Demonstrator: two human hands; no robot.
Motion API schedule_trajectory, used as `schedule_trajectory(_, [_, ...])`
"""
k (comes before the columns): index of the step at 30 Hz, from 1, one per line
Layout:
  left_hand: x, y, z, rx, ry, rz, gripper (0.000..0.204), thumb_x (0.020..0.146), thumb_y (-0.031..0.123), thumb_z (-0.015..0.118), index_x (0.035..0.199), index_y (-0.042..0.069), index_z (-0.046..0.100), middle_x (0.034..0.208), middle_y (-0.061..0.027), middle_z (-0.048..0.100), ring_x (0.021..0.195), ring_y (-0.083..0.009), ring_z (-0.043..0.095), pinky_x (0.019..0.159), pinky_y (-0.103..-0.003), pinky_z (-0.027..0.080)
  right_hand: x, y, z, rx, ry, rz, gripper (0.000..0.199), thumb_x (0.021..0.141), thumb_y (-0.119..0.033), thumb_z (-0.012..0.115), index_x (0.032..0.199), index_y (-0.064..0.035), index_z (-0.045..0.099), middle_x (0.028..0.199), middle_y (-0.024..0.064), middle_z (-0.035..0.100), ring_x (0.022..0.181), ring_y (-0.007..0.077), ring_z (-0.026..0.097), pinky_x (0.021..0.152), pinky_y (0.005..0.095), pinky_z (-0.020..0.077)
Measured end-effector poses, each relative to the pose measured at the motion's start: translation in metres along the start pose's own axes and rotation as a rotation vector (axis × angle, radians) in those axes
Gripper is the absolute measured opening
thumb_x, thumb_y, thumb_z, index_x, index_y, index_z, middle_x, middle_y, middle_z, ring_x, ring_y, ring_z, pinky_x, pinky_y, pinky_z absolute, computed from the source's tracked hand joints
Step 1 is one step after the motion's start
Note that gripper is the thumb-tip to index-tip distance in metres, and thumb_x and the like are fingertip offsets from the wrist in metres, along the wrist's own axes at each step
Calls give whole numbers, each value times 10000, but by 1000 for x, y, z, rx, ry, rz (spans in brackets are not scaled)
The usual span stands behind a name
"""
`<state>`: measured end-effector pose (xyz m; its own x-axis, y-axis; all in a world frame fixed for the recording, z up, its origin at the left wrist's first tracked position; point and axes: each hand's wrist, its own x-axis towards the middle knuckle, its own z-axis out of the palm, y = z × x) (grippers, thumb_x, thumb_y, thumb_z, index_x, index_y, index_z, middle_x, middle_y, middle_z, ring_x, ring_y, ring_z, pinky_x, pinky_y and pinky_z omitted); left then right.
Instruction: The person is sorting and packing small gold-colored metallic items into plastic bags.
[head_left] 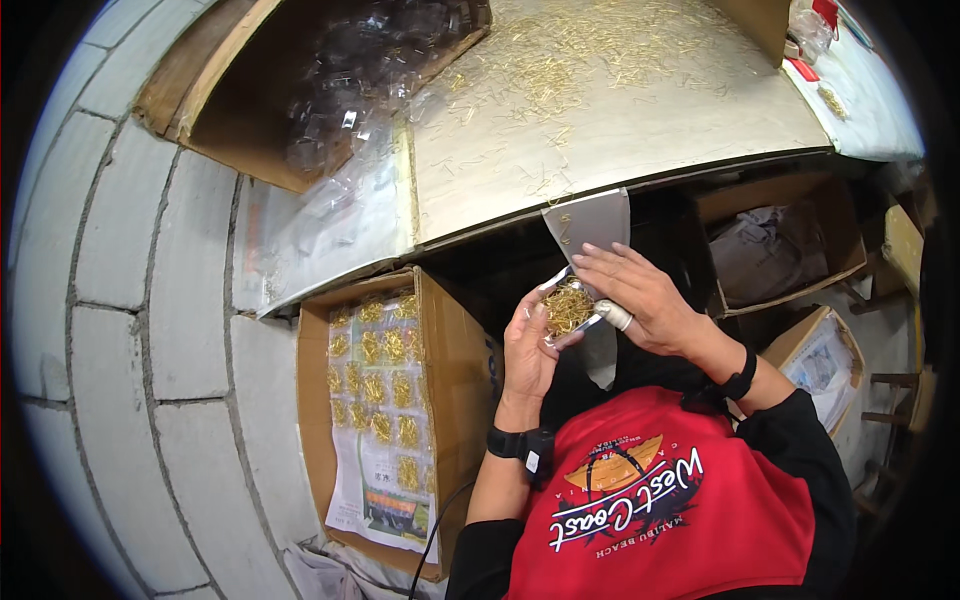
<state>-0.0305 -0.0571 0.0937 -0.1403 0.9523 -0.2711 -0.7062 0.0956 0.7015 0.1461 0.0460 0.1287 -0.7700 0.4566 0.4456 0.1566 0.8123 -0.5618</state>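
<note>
My left hand [530,345] is closed around the side of a small clear plastic box [583,338], filled with thin gold-coloured wire pieces [567,307]. Their exact kind is too small to tell. My right hand [645,300] lies along the box's other side, its fingers stretched out together and one finger wrapped in white tape. The fingertips of that hand reach over a grey chute [600,215], which slopes down from the table edge toward the box. A few gold pieces lie on the chute.
Gold wire pieces [560,75] are scattered over the pale table board [480,190]. A carton [230,130] of clear plastic boxes stands at the far left. Nearer, another carton [455,340] holds gold clusters in rows on printed paper. Two more cartons [790,295] [850,345] stand right.
</note>
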Motion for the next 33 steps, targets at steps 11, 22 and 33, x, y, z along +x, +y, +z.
schedule_trajectory(11, [-39,10,10,16,-47,138,499,861,43,546,1321,24,354,1255,-145,497,1135,-256,541,903,-417,511,2,-21,1,119,29,-84,418,813,-169,622,1207,-68,527,1262,103,527,1275,316,407,1038,516,312])
schedule_trajectory(22, [-106,70,-9,132,320,356,414,991,380,344,1173,55,526,1110,-82,579,938,-187,620,631,-325,578,-3,-37,-8,303,124,22,319,796,39,555,1111,-2,578,1114,165,603,1045,324,581,906,340,441])
schedule_trajectory(33, [-269,132,-203,346,1130,434,241,939,215,481,1049,20,571,966,-80,611,835,-187,616,704,-360,542,8,-20,39,319,-127,201,264,812,66,527,1070,32,570,1011,154,612,947,269,603,853,297,447])
